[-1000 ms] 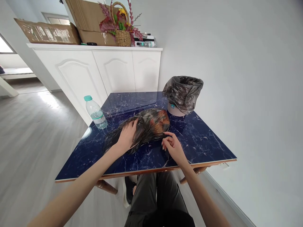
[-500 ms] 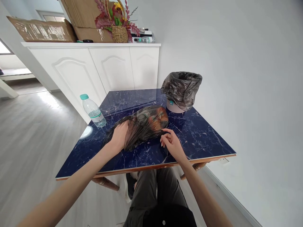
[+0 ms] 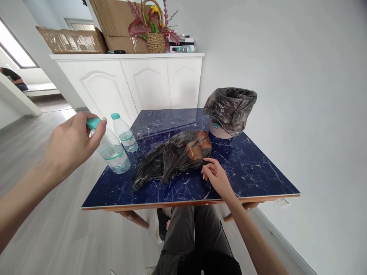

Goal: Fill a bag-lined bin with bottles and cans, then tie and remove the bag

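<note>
My left hand (image 3: 76, 139) is closed on the green cap of a clear plastic water bottle (image 3: 113, 154) at the table's left edge. The bottle is tilted and partly filled; I cannot tell whether its base touches the table. Just behind it stands a second, similar bottle (image 3: 126, 133). A crumpled black plastic bag (image 3: 163, 160) lies mid-table, with brownish-orange things showing through its right end. Beside that end is my right hand (image 3: 216, 177), fingers curled loosely and apart, holding nothing, its fingertips at or very near the bag.
A bin lined with a black bag (image 3: 229, 110) stands at the back right of the blue marbled table (image 3: 252, 172). Behind is a white cabinet (image 3: 146, 82), bearing cardboard boxes (image 3: 71, 41), a flower basket (image 3: 156, 42) and a lying bottle (image 3: 186, 49). A person (image 3: 14, 78) sits far left.
My left hand has left the black bag and moved left; it now holds a second bottle by the cap. The bag's left part lies flatter. My right hand stays by the bag. The view has shifted slightly left.
</note>
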`<state>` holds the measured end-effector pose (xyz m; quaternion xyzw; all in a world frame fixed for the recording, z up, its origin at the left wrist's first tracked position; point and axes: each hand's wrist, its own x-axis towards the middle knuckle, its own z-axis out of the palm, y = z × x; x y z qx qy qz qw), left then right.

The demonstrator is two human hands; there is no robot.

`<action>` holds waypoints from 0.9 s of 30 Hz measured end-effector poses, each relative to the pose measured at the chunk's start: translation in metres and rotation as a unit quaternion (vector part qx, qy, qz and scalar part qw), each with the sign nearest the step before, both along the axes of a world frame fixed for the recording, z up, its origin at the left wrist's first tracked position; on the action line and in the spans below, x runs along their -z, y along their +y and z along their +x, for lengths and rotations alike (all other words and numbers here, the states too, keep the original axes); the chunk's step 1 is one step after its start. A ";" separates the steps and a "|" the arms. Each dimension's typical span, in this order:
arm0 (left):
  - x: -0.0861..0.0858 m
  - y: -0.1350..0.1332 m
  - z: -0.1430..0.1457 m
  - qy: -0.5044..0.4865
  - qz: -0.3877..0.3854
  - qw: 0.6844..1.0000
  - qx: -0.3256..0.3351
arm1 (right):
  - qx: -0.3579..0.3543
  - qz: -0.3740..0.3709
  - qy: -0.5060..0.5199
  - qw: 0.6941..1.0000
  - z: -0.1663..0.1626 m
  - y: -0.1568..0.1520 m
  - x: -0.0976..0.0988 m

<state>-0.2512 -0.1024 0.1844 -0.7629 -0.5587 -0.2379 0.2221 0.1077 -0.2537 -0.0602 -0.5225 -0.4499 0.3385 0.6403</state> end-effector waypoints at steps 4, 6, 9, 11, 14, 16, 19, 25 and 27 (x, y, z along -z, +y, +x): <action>0.000 0.022 -0.016 0.006 -0.044 0.998 -0.037 | 0.000 -0.004 -0.002 1.000 -0.001 -0.001 -0.001; 0.008 0.032 -0.019 0.012 -0.056 0.997 -0.046 | 0.003 -0.005 -0.004 1.000 -0.001 -0.002 0.000; 0.022 0.045 -0.019 0.019 -0.068 0.997 -0.044 | 0.003 -0.010 -0.014 1.000 -0.001 -0.002 0.000; 0.029 0.051 -0.016 0.017 -0.074 0.996 -0.038 | 0.001 -0.013 -0.022 1.000 -0.001 -0.002 0.001; 0.034 0.058 -0.013 0.008 -0.081 0.996 -0.030 | 0.000 -0.014 -0.028 1.000 -0.002 -0.002 0.002; 0.036 0.061 -0.011 0.002 -0.090 0.996 -0.024 | 0.002 -0.014 -0.030 0.999 -0.002 -0.002 0.003; 0.039 0.064 -0.011 -0.014 -0.097 0.995 -0.022 | 0.003 -0.016 -0.031 0.999 -0.001 -0.001 0.003; 0.041 0.066 -0.011 -0.025 -0.095 0.995 -0.031 | 0.040 0.005 -0.068 0.997 -0.004 -0.007 -0.006; 0.041 0.065 -0.012 -0.037 -0.102 0.994 -0.029 | 0.079 0.025 -0.112 0.990 -0.012 -0.014 -0.017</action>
